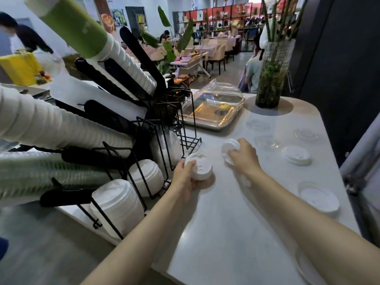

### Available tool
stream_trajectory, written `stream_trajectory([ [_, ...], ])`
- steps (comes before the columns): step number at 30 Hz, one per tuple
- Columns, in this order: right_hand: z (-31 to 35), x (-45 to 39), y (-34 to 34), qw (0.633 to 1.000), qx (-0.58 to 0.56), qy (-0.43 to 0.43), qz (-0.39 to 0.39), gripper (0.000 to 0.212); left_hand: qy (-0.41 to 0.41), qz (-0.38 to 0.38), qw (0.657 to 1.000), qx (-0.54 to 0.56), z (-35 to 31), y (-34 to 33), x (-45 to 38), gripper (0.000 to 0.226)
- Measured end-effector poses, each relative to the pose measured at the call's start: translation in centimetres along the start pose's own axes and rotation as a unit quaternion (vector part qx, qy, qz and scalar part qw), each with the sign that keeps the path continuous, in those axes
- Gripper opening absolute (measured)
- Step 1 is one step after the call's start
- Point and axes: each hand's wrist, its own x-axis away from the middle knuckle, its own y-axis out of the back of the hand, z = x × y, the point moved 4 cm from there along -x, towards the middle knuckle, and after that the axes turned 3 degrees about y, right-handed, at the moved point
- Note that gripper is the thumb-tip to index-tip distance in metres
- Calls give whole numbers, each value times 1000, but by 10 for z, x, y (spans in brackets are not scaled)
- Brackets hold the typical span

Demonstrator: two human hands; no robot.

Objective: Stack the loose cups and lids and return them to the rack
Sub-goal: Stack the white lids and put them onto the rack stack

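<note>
Counter, white: left hand with fingers curled round a short stack of white lids, held just beside the black wire rack. Right hand with fingers closed on a single white lid, near the stack. Loose on the counter to the right: one white lid, several clear lids.

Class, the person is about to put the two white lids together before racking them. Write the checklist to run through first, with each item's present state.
1. Left hand grips a white lid: ok.
2. Right hand holds the second white lid: ok, though blurred.
3. Both lids facing the same way for nesting: cannot tell.
4. Wire rack slot with stacked white lids within reach of the left hand: ok.
5. All loose lids gathered: not ok; another white lid and clear lids lie on the counter.
</note>
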Motion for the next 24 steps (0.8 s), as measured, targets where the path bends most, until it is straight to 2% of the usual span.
stream_trajectory([
  [1,1,-1,3,992,-124,-40,1,20,1,4,1000,4,0,-3,0,32],
  [3,6,4,3,946,-305,-103,36,31,1,11,1000,12,2,-7,1,35],
  [5,12,11,-1,915,-376,-123,80,34,1,18,1000,17,5,-11,0,35],
  [8,14,17,-8,892,-422,-118,114,35,-13,39,999,20,6,-17,0,26],
  [10,13,18,-9,892,-425,-107,113,33,-28,57,998,12,5,-20,-2,26],
  [12,9,16,-9,910,-390,-97,103,37,-46,73,996,-1,2,-22,-2,33],
  [14,4,15,-8,937,-330,-78,88,43,-51,88,995,-1,0,-23,-1,41],
  [18,-3,10,-6,977,-191,-28,85,35,-52,104,993,19,-5,-25,4,50],
  [21,-9,7,-9,983,-155,-30,94,35,-51,118,991,40,-5,-29,6,61],
  [24,-12,5,-14,978,-167,-57,112,38,-53,120,990,43,-4,-30,6,68],
])
